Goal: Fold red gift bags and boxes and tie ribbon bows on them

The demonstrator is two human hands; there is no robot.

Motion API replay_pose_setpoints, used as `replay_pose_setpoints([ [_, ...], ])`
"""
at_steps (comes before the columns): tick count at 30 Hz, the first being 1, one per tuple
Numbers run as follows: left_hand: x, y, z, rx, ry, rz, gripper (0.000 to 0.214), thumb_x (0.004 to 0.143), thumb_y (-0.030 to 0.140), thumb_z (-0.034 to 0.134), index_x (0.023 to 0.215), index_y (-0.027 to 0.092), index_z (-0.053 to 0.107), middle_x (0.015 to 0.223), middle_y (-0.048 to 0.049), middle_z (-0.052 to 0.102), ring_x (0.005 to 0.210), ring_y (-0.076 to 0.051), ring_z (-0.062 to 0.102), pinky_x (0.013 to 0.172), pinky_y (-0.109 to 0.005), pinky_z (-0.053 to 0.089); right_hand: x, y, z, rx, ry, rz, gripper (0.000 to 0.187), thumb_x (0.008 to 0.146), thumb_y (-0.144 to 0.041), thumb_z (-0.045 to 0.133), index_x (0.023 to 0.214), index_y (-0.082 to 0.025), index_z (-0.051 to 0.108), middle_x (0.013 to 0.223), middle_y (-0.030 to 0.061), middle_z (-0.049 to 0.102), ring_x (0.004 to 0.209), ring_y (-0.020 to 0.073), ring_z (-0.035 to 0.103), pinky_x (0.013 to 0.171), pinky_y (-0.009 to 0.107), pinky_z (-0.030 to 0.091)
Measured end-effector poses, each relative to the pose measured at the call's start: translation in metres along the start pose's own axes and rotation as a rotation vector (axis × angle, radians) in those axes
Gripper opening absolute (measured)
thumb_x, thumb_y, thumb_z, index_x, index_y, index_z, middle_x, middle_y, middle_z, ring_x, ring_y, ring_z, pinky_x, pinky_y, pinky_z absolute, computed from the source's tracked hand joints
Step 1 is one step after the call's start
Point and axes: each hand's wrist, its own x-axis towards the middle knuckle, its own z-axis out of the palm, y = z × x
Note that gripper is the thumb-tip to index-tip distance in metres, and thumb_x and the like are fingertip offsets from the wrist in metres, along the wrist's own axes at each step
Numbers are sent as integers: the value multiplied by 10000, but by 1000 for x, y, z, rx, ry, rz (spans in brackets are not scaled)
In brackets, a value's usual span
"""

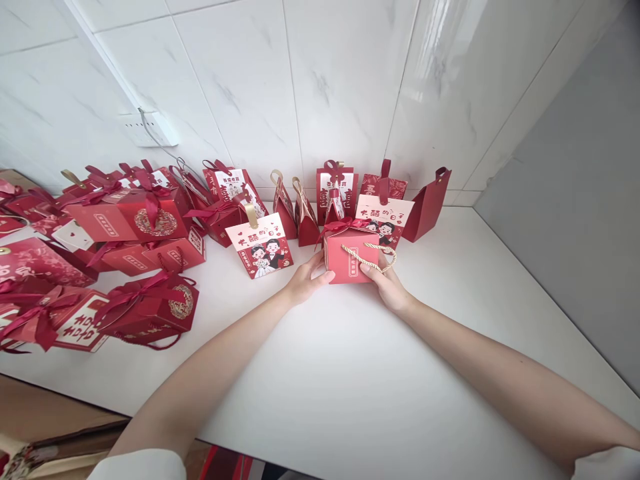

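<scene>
A red gift box [340, 263] with a dark red ribbon bow on top and a gold rope handle is held between both my hands. My left hand [309, 279] grips its left side, thumb on the front face and fingers partly hidden behind. On the right, my right hand [387, 283] closes on the box's right side, its thumb near the gold rope [367, 257]. Just behind the box stands a pink and red card-style gift box [393, 217] with a cartoon couple. A similar cartoon-couple box [265, 250] stands left of my left hand.
Several small red boxes, one of them a tall plain red box [429, 203], line the tiled wall. A pile of ribboned red boxes [130, 220] fills the left of the white table [320, 387]. A socket [147, 129] with a cable is on the wall; a grey panel [565, 187] bounds the right.
</scene>
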Motion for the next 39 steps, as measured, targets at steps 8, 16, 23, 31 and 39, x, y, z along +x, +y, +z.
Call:
replay_pose_setpoints([
  [8, -2, 3, 0, -85, 144, 97, 574, 820, 546, 570, 1273, 195, 542, 1284, -105, 576, 1195, -265, 522, 1041, -385, 373, 0, 3, -8, 52, -51, 66, 419, 858, -429, 581, 1250, -286, 545, 1313, 24, 571, 1246, 253, 491, 1055, 429, 388],
  [16, -6, 19, -29, 101, 737, 52, 343, 872, 413, 512, 629, 172, 542, 505, 20, 448, 494, -109, 444, 556, -244, 384, 20, -6, -45, 121, -197, 274, 292, 742, -287, 633, 1028, -237, 660, 1202, 50, 634, 1097, 247, 590, 977, 424, 430],
  [23, -24, 58, -54, 136, 209, -235, 413, 834, 279, 470, 1236, 231, 552, 1195, -70, 621, 1152, -215, 530, 920, -317, 415, 19, -44, -47, -12, -378, 509, 436, 831, -506, 602, 1163, -223, 592, 898, 46, 674, 816, 197, 644, 882, 389, 455],
  [31, -48, 64, -68, 244, 109, -471, 485, 651, 291, 762, 1101, 156, 643, 921, -78, 676, 873, -208, 628, 830, -350, 451, 13, -66, -37, -188, -438, 437, 429, 810, -415, 673, 1191, -249, 565, 1151, 70, 619, 1073, 205, 568, 980, 385, 403],
  [39, -59, 89, -79, -443, 378, -461, 125, 763, 225, 685, 833, 124, 665, 654, -30, 592, 717, -156, 623, 769, -306, 500, 8, -64, -25, -179, -594, 575, 261, 753, -401, 729, 813, -168, 628, 657, -24, 565, 624, 125, 562, 698, 315, 492],
])
